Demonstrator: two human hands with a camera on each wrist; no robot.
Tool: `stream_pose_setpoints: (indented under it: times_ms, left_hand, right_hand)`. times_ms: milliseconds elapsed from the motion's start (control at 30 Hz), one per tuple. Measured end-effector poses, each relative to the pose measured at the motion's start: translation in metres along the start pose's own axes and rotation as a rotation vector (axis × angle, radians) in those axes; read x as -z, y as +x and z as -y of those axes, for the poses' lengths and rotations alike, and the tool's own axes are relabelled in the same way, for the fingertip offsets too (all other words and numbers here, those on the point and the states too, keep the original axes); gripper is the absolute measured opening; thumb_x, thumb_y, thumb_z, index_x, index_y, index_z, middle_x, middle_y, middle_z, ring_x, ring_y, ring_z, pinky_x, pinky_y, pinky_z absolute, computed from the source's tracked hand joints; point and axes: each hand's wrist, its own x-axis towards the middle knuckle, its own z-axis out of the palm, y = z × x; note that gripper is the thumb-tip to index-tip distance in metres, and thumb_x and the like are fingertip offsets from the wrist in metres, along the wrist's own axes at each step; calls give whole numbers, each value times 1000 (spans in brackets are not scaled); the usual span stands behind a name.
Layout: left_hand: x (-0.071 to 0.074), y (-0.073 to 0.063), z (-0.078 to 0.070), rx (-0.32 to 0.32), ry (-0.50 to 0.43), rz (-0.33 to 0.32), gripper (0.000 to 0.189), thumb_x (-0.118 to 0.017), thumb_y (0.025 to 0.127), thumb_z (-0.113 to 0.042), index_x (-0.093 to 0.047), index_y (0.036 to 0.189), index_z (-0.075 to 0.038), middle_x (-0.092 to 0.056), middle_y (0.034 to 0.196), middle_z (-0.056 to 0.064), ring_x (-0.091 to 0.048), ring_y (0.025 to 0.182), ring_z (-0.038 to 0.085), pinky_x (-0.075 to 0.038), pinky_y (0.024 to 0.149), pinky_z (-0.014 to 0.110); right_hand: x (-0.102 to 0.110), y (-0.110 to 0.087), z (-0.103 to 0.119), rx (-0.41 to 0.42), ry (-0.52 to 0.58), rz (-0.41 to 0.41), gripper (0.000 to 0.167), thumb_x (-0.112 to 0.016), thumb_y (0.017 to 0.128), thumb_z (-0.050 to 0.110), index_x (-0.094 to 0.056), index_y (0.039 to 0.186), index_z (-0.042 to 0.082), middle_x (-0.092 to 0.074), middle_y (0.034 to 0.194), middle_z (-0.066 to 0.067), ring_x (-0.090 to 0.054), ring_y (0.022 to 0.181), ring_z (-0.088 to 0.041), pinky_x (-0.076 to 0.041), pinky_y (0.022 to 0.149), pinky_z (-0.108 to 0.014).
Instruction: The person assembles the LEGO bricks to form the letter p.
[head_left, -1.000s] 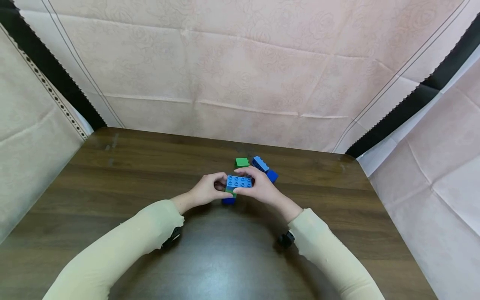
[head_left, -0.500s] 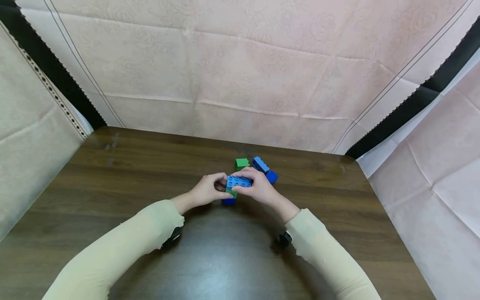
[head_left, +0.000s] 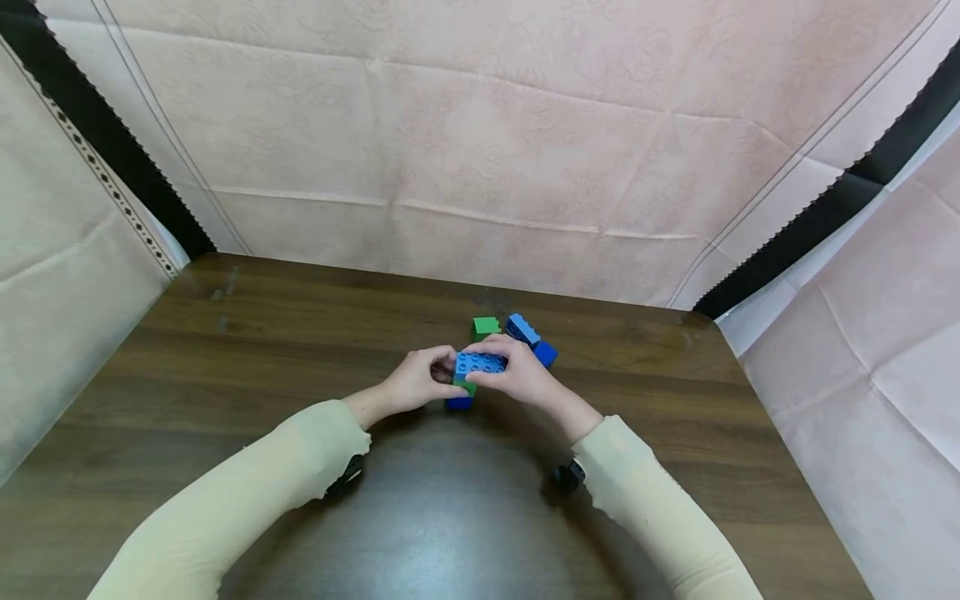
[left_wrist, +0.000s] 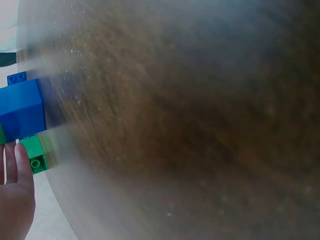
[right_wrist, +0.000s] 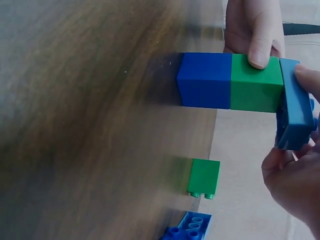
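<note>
- Compared with a second ago, I see the right hand (head_left: 517, 372) slid leftward along the upper blue brick (head_left: 472, 363), covering more of its studs; the left hand (head_left: 411, 382) is about where it was.
- Right hand: grasping the upper blue brick, thumb on the near side, index finger along the far side.
- Left hand: I have it gripping the green middle brick (right_wrist: 256, 90), thumb pressed on the near face, fingers behind.
- Between the hands, the upper blue brick lies across the top of the green middle brick and overhangs toward the right hand; I cannot tell whether it is fully seated.
- Just below the left thumb is the dark blue bottom brick (right_wrist: 206, 80), under the green one; I cannot tell whether its base touches the table (head_left: 300, 333).
- Just beyond the right hand's fingers I get a loose green brick (head_left: 485, 326).
- Beyond its knuckles lies a loose lighter blue brick (head_left: 522, 328), with a loose dark blue brick (head_left: 547, 355) nearer the hand.
- Well past both hands, pale patterned cloth (head_left: 450, 142) rises behind the table's far edge.
</note>
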Motion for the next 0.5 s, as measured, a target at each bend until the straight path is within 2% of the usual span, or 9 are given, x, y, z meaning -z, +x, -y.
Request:
stream_pose_setpoints:
  times_ms: [200, 500]
  left_hand:
    - [-1, 0, 0, 2, -5, -2, 27, -74, 80, -15, -56, 98, -8, -63, 101, 8, -61, 92, 17, -54, 82, 31]
    - [0, 0, 2, 1, -8, 1, 25, -74, 80, -14, -56, 97, -8, -63, 100, 8, -61, 92, 17, -54, 82, 31]
  right_hand:
    - [1, 0, 2, -17, -6, 27, 39, -67, 86, 26, -61, 122, 12, -56, 119, -10, -53, 101, -23, -51, 84, -34]
    - [-4, 1, 1, 44, -55, -6, 38, -69, 85, 24, -62, 120, 9, -58, 114, -9, -55, 95, -19, -50, 77, -23]
